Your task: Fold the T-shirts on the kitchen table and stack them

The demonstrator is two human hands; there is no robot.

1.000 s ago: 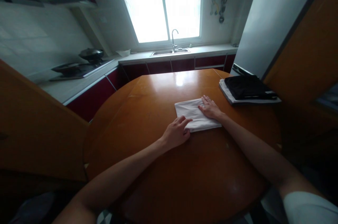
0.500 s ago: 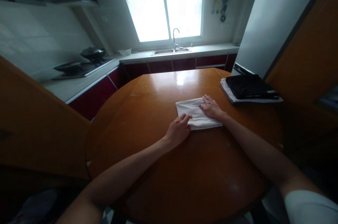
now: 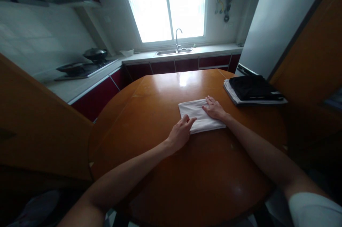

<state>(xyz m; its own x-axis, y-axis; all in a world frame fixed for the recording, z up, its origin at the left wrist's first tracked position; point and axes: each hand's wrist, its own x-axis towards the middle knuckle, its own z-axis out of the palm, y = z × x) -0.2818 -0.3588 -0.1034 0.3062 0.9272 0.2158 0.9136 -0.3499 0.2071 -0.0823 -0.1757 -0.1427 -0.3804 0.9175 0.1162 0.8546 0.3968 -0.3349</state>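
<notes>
A folded white cloth (image 3: 196, 107), flat and roughly rectangular, lies on the wooden table (image 3: 139, 116). On its right part rests my right hand (image 3: 213, 108), palm down with the fingers stretched out. My left hand (image 3: 181, 132) is at the cloth's near left corner. Its thumb stands out over the cloth, apart from the bent fingers, and I see nothing gripped in it. The hand covers part of the cloth's left edge.
On the table's right side sits a stack of folded clothes, with a black garment (image 3: 252, 87) on top of white ones (image 3: 232, 93). Beyond the table are a counter with a sink (image 3: 173, 52) and, at left, a stove with a wok (image 3: 94, 54). A fridge (image 3: 280, 16) stands at right.
My left hand's thumb has lifted and spread away from the fingers at the cloth's near left corner, which now lies flatter. My right hand has stayed in place on the cloth.
</notes>
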